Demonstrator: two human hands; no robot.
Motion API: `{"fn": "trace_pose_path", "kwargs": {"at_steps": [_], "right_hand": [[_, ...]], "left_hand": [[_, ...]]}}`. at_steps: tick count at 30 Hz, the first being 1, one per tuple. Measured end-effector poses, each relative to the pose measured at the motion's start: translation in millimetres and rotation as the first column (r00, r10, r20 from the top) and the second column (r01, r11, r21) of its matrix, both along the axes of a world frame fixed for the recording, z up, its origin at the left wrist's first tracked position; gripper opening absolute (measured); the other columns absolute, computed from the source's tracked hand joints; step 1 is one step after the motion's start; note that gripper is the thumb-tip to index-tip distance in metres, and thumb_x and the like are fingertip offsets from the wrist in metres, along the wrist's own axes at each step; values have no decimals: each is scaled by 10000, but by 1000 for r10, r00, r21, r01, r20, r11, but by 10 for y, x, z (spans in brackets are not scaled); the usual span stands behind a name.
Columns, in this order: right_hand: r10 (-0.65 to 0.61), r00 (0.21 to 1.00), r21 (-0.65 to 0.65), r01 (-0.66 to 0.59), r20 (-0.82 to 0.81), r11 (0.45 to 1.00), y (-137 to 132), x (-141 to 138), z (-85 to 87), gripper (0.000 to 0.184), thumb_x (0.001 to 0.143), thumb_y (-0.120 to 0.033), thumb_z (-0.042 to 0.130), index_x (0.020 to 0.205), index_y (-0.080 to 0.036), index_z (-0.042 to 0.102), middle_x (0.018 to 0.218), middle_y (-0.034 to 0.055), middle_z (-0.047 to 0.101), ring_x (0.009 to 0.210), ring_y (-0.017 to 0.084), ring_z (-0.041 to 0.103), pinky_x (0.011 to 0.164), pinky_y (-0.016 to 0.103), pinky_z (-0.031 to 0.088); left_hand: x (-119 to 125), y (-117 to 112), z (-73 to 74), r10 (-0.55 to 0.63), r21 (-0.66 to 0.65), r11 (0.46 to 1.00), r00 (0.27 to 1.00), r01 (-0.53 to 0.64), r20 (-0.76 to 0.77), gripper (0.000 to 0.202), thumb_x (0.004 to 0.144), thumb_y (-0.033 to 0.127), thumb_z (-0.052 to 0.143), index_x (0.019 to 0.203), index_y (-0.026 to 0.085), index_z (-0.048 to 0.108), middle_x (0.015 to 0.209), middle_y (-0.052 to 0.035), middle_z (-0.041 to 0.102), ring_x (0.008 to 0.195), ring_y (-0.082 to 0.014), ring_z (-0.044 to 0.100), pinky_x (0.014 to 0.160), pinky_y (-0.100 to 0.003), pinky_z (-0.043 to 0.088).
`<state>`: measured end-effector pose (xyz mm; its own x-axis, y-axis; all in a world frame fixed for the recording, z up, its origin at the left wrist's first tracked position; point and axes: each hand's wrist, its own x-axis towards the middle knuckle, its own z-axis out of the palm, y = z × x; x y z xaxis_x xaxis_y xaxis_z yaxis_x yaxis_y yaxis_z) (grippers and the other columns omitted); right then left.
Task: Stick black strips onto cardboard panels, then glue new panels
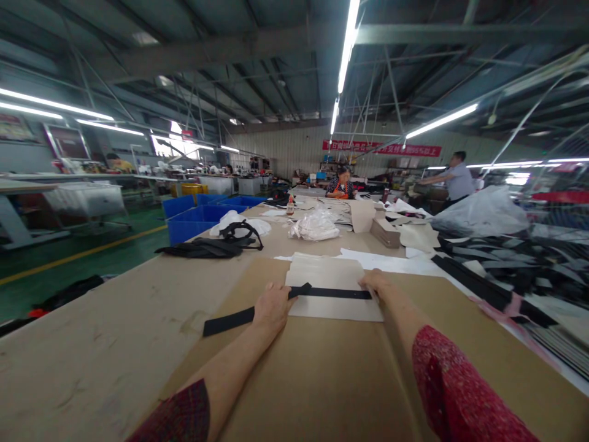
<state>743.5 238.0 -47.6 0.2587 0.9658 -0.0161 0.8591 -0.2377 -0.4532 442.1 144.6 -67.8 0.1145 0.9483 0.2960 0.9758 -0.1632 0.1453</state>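
A pale rectangular sheet [331, 309] lies on a brown board in front of me. Across it runs a black fabric strip [338, 293], whose loose tail reaches out to the left past the sheet. My left hand [271, 307] is closed around the strip at the sheet's left edge; a short end of the strip pokes up beyond the fingers. At the right edge of the sheet, by the strip's other end, my right hand [376, 282] has its fingers closed on the sheet's border. Its fingertips are partly hidden.
Black straps [211, 245] and a clear plastic bag [315, 225] lie farther back on the table, beside blue bins [197, 224]. Piles of black strips [519, 258] fill the right side. A person [341, 184] sits at the far end; another person [455, 178] stands at right.
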Motion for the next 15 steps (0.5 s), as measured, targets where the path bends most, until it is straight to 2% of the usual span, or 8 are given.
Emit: {"fn": "trace_pose_path", "kwargs": {"at_steps": [8,15], "right_hand": [[-138,964,-164,102,-227,981,63,8,55,358,924,-361,610,1224,-168,578,1225,84,596,1033,230,617,856,420,539],[-189,912,-230,109,-364,967,99,78,41,350,931,-350,602,1228,-166,572,1217,89,600,1012,216,623,845,420,545]], "left_hand": [[1,0,-17,-7,18,1000,1000,7,-21,313,931,418,516,1103,205,670,1108,-82,657,1093,-244,516,942,-335,437],[-11,1,-43,-21,30,999,1000,21,-21,314,937,420,502,1098,205,664,1131,-84,647,1098,-250,509,956,-345,430]]}}
